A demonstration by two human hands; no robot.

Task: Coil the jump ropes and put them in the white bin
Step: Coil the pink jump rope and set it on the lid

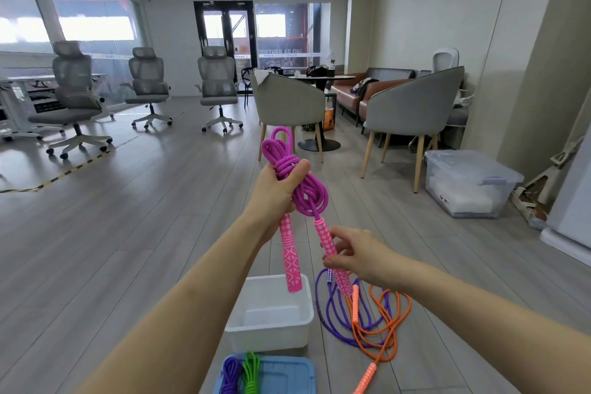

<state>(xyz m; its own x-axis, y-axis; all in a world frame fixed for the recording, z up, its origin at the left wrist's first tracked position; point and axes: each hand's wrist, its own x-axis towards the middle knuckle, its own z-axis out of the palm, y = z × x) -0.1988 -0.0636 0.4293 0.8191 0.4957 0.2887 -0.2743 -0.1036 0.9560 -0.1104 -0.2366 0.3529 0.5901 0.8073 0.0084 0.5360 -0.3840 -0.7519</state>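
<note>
Three grey mesh office chairs (147,86) stood along the glass wall across a wide floor (144,217) of grey planks, with two padded armchairs (412,112) to my right and a clear lidded storage box (467,184) beside the wall.

The pink jump rope (299,182) was up in the air in front of me, its cord wound into a bundle with loops sticking out above and below. My left hand (278,189) was clamped around the bundle's middle, thumb across the wraps. Both pink patterned handles hung down from it; my right hand (355,254) pinched the nearer handle (326,241) between thumb and fingers.

The white bin (271,313) sat on the floor just below the hanging handles, and I could see only its pale bottom inside. Just right of it, a purple rope (332,317) and an orange rope (383,326) lay loose and tangled together on the planks. Nearest to me lay a blue lid (287,374), carrying a coiled purple rope (230,374) and a coiled green rope (251,373) side by side.
</note>
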